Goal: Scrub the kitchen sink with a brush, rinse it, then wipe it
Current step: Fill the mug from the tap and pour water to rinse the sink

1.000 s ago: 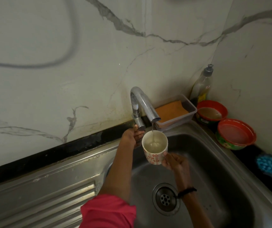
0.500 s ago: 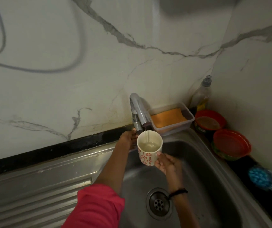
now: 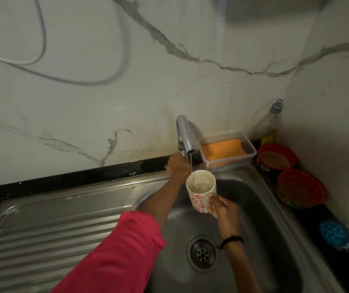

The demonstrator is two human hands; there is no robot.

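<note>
Right hand (image 3: 222,207) grips mug (image 3: 201,190) under tap (image 3: 185,135); left hand (image 3: 176,167) at tap base, grip unclear. Mug wet, filling, heavier, fragile: hold by body.

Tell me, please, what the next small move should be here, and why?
Probably keep the mug under the tap a moment longer: the right hand holds it only partly filled under a thin stream, the left hand is at the tap's base.

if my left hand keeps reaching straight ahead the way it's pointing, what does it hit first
Most likely the faucet base: the left hand is already at it, apparently on the tap control. Just beyond stands the marble wall. Depth is hard to judge from this view.
</note>
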